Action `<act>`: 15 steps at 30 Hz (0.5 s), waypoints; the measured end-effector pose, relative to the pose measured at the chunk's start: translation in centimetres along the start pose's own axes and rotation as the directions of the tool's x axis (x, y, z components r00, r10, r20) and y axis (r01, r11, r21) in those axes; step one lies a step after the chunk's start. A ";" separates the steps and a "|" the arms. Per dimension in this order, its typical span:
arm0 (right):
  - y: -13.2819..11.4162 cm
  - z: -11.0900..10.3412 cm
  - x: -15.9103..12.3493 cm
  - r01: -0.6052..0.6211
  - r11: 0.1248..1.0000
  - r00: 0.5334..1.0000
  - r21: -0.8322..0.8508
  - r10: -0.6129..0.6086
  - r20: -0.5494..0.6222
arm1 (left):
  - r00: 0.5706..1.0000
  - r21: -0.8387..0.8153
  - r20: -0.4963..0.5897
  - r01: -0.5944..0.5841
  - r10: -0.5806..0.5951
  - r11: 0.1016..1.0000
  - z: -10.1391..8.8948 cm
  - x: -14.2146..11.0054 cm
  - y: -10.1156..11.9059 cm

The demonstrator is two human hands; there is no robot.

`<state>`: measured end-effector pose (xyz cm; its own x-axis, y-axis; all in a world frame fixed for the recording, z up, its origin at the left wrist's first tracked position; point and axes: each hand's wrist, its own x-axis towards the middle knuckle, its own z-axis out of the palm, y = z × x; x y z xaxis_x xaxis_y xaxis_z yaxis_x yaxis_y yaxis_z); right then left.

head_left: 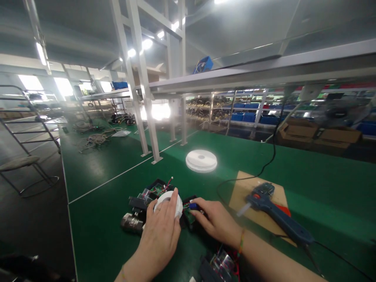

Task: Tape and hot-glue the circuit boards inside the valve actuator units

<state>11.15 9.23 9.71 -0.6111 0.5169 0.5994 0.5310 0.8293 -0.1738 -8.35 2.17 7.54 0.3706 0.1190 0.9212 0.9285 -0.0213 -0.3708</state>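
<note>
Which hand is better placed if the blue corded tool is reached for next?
Probably the right hand: it is nearer the blue corded tool, though it pinches a small blue part. The left hand is farther off, laid over a white roll.

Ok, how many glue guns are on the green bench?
1: the blue glue gun, lying across the tan board to the right of the right hand. No others show, though clutter farther back could hide some.

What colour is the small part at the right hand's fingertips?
Blue. The small part shows best in the head view.
</note>
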 end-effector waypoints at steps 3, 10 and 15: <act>-0.4 0.0 -0.1 -0.056 0.994 0.998 0.093 0.056 0.005 | 1.000 -0.004 -0.007 -0.003 0.003 1.000 -0.2 0.4 0.2; -0.5 0.3 -0.5 -0.054 0.970 0.997 0.238 0.063 -0.033 | 0.998 -0.008 0.039 0.057 -0.056 0.998 0.3 0.6 1.0; 0.1 1.1 -0.5 -0.076 0.948 0.987 0.310 0.115 -0.111 | 0.999 0.056 0.032 0.039 -0.041 0.998 0.9 0.6 1.2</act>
<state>10.87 9.27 8.58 -0.4772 0.5821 0.6583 0.3678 0.8127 -0.4520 -7.04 3.11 7.50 0.3312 0.1514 0.9313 0.9395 0.0389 -0.3404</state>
